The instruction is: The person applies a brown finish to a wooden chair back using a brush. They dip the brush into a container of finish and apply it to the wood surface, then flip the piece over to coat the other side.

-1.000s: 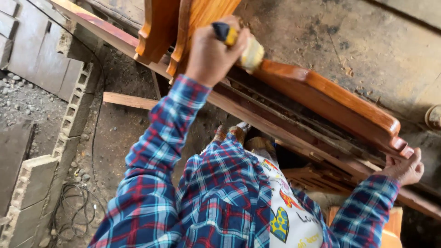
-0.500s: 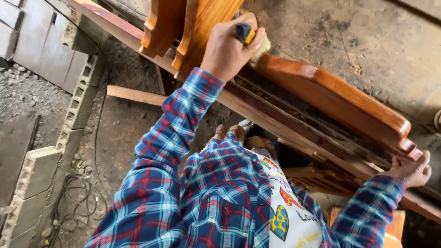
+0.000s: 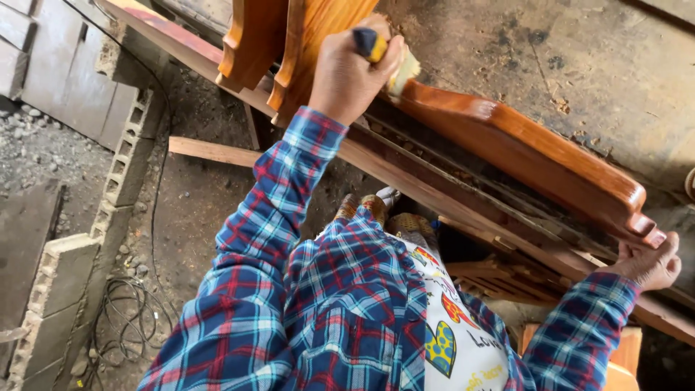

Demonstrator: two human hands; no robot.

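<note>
The left hand (image 3: 347, 69) is clenched around a paintbrush (image 3: 384, 54); only the dark and yellow end of its handle and a pale tuft of bristles show past the knuckles, and the rest is buried in the fist. The bristles touch the upper end of a glossy, reddish-brown curved wooden piece (image 3: 521, 148), which slants down to the right across a long plank (image 3: 405, 174) set on edge beneath it. The right hand (image 3: 648, 264) grips the lower end of that curved piece from below; its fingers (image 3: 662, 250) curl around the edge, and their tips are hidden behind the wood. Above the left hand, two more orange-brown wooden parts (image 3: 289, 43) stand together, cut off by the top of the view, so their full shape cannot be told. The person's plaid sleeves and shirt (image 3: 326, 311) block most of the lower middle, including whatever holds the plank up. At the left, grey concrete blocks (image 3: 123, 166) and a coil of cable (image 3: 130, 318) lie on the dirt floor (image 3: 195, 203).
</note>
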